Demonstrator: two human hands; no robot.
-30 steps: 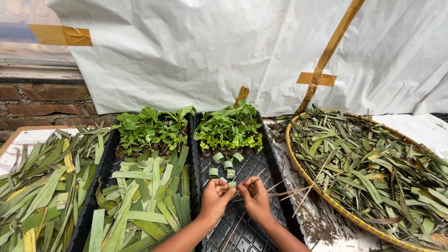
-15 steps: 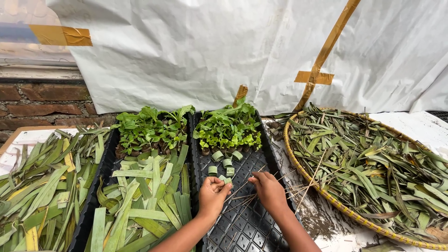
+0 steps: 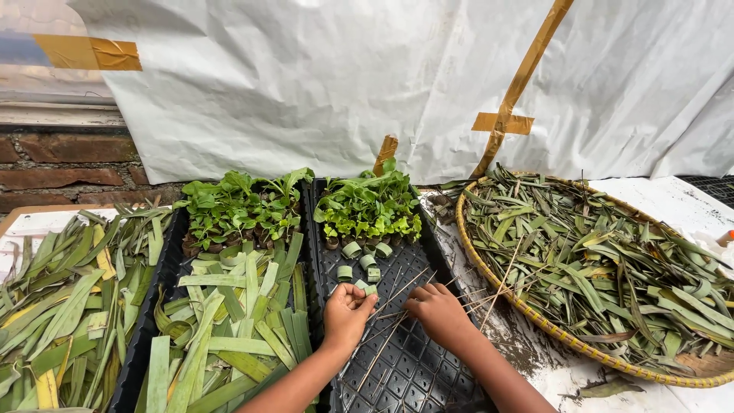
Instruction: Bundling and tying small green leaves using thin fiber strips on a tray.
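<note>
Left hand (image 3: 348,310) pinches a leaf ring (image 3: 370,290) over the black tray (image 3: 405,375); right hand (image 3: 437,310), at 3 o'clock, closes on thin sticks (image 3: 397,294).

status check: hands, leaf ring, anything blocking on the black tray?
Left hand pinching a small green leaf ring. Right hand on thin sticks lying across black tray. Nothing blocking; finished rings just ahead.

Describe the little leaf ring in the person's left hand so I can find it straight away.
Start at the black tray with seedlings at its far end, left of the round basket. Follow its loose leaf rings toward the person. The one meant is the leaf ring at the fingertips of the left hand: the only one held, not lying on the tray.
</note>
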